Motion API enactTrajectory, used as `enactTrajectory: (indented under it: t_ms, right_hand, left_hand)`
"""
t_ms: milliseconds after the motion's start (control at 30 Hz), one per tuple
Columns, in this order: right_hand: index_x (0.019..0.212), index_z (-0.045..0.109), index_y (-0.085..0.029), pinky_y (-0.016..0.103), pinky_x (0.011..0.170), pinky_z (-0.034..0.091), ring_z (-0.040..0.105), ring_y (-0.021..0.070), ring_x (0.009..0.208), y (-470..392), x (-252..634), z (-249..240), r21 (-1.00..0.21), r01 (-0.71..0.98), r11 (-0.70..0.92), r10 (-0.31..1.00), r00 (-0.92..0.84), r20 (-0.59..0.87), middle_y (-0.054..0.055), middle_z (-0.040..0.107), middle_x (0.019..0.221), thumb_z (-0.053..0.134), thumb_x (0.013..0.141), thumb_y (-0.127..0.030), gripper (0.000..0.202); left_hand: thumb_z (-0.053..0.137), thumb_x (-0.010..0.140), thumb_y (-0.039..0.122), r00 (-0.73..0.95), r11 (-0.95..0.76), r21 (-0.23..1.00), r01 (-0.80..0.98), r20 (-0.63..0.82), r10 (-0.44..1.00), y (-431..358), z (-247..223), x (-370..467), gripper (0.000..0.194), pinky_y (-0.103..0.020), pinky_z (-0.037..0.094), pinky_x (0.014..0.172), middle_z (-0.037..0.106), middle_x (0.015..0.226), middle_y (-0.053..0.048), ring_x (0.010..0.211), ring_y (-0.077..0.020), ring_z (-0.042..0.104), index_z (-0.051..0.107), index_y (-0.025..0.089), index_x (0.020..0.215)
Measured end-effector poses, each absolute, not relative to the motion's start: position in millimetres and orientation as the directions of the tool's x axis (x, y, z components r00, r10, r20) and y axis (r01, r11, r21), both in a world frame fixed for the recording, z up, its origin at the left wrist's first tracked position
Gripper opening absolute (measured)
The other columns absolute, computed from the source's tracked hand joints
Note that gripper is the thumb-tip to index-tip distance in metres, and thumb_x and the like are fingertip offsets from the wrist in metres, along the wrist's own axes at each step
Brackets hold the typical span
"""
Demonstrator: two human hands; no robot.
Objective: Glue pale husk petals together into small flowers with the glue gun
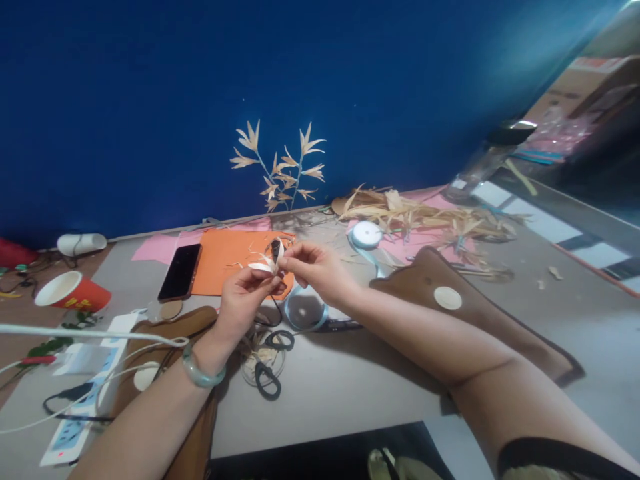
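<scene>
A pale flower [273, 263] of dried husk petals is pinched between my two hands, above an orange sheet [213, 257]. My left hand [241, 300], with a jade-coloured bangle at the wrist, is closed on its lower end. From the right, my right hand [320, 268] grips a petal between thumb and fingertips. Below the hands lie black-handled scissors [267, 381], their blades partly hidden, and a roll of light blue ribbon [305, 308]. Two blue stems [299, 175] with similar husk flowers stand at the blue wall.
A phone [180, 272] lies on the orange sheet's left side. Dried husks [415, 217] are heaped at back right near a white ribbon spool [367, 235]. Brown cushions [420, 283] flank my arms. A power strip [90, 393], cables and a red paper cup [75, 291] are at left.
</scene>
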State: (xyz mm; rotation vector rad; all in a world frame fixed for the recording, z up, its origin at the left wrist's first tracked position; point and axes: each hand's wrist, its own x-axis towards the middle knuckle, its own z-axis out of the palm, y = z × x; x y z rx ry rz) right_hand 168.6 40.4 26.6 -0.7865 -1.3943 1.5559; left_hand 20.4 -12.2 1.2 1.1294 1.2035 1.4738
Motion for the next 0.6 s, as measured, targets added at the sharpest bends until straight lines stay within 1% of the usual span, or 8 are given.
enactTrajectory:
  t_ms: [167, 333, 467, 600]
  right_hand:
    - [0.072, 0.060, -0.016, 0.018, 0.040, 0.033, 0.043, 0.0038, 0.042, 39.7, 169.3, 25.3, -0.986, -0.163, 0.022, 0.896, -0.435, 0.092, -0.003, 0.060, 0.059, 0.072, 0.071, -0.033, 0.021]
    - [0.071, 0.059, -0.015, 0.017, 0.038, 0.032, 0.041, 0.0031, 0.040, 39.4, 169.0, 25.9, -0.981, -0.195, 0.010, 0.894, -0.438, 0.096, -0.005, 0.058, 0.056, 0.072, 0.070, -0.033, 0.022]
    - [0.070, 0.060, -0.015, 0.016, 0.038, 0.032, 0.041, 0.0030, 0.039, 39.5, 168.8, 26.3, -0.981, -0.194, 0.015, 0.901, -0.424, 0.097, -0.006, 0.055, 0.053, 0.072, 0.071, -0.032, 0.021]
    - [0.070, 0.061, -0.015, 0.016, 0.039, 0.033, 0.043, 0.0029, 0.041, 39.5, 169.1, 26.5, -0.984, -0.179, 0.017, 0.903, -0.419, 0.092, -0.004, 0.058, 0.058, 0.072, 0.071, -0.031, 0.020]
  left_hand:
    - [0.081, 0.064, 0.032, -0.176, -0.106, 0.991, -0.084, 0.090, 0.980, -11.2, -0.4, 19.7, 0.027, -0.034, 0.061, 0.066, 0.072, 0.065, -0.003, 0.062, -0.0199, 0.071, 0.061, 0.016, 0.069]
    - [0.081, 0.065, 0.030, -0.177, -0.117, 0.986, -0.116, 0.095, 0.980, -11.6, 0.7, 20.1, 0.027, -0.031, 0.061, 0.064, 0.072, 0.065, -0.003, 0.060, -0.0185, 0.071, 0.059, 0.016, 0.071]
    - [0.079, 0.067, 0.027, -0.159, -0.135, 0.983, -0.121, 0.115, 0.980, -12.1, 1.5, 20.4, 0.025, -0.029, 0.060, 0.064, 0.072, 0.067, -0.002, 0.061, -0.0169, 0.071, 0.060, 0.015, 0.077]
    - [0.078, 0.069, 0.026, -0.156, -0.146, 0.984, -0.097, 0.130, 0.979, -13.1, 3.4, 21.0, 0.021, -0.028, 0.060, 0.064, 0.072, 0.067, -0.003, 0.061, -0.0159, 0.070, 0.064, 0.013, 0.077]
